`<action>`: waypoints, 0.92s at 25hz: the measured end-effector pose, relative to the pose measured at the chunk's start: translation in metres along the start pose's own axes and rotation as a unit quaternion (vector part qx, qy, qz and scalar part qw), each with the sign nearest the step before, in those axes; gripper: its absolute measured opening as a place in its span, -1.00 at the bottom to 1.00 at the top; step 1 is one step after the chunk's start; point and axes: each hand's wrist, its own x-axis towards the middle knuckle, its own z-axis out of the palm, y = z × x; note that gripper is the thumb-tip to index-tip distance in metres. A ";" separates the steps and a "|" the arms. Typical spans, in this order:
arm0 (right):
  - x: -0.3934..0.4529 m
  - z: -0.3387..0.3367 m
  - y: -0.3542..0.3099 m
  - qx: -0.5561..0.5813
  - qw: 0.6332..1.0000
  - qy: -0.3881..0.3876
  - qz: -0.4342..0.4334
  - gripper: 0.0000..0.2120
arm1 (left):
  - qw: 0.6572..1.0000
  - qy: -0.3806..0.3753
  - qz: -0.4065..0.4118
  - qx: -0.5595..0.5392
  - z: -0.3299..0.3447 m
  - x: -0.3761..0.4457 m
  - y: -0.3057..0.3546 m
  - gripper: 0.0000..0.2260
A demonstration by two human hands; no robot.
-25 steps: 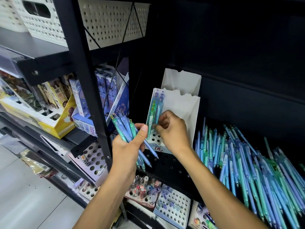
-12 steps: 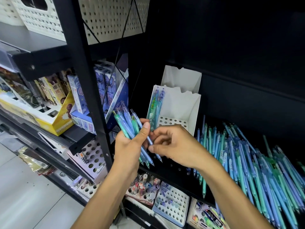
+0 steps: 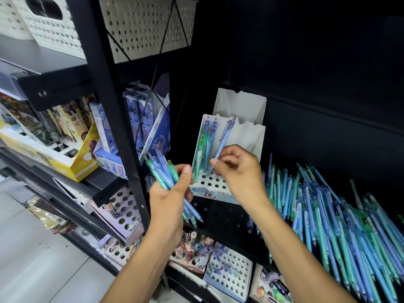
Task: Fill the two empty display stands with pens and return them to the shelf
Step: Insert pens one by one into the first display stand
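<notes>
Head cam: left hand (image 3: 169, 196) grips a bundle of pens (image 3: 162, 171). Right hand (image 3: 238, 171) pinches one blue pen (image 3: 223, 142), tip down at front display stand (image 3: 247, 136) on shelf; second stand (image 3: 242, 106) just behind.

The white cardboard display stand with a holed base (image 3: 215, 182) bears on its pale blue front strip a red price mark that reads roughly "1元" (image 3: 209, 195); the small print above it is too blurred to read.
</notes>
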 end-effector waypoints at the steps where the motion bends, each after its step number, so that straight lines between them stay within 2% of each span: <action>1: 0.002 0.008 0.006 -0.021 1.000 0.004 -0.013 -0.90 | 1.000 0.001 0.003 0.000 0.000 0.000 0.000 -0.90; 6: 0.002 0.021 0.023 -0.116 0.991 -0.018 -0.064 -0.83 | 1.000 0.008 0.019 -0.009 -0.006 0.003 0.003 -0.93; 9: 0.004 0.022 0.023 -0.215 0.972 -0.006 -0.095 -0.89 | 1.000 -0.006 0.012 -0.022 -0.006 0.001 0.003 -0.89; 13: 0.009 0.020 0.022 -0.251 0.967 -0.027 -0.038 -0.86 | 0.999 -0.021 -0.008 -0.047 -0.002 0.000 0.004 -0.76; 17: -0.015 0.010 -0.001 -0.260 0.962 0.004 -0.078 -0.92 | 0.998 -0.028 -0.016 -0.054 0.003 -0.001 0.007 -0.79; 19: -0.037 0.002 -0.020 -0.215 0.969 -0.103 -0.058 -0.90 | 0.997 -0.004 -0.035 -0.063 0.008 -0.002 0.007 -0.73; 21: -0.051 0.000 -0.030 -0.248 0.944 -0.215 -0.030 -0.94 | 0.996 0.027 -0.055 -0.070 0.012 -0.003 0.006 -0.69; 23: -0.055 -0.001 -0.029 -0.272 0.934 -0.228 -0.028 -0.89 | 0.995 0.037 -0.063 -0.068 0.017 -0.004 0.004 -0.70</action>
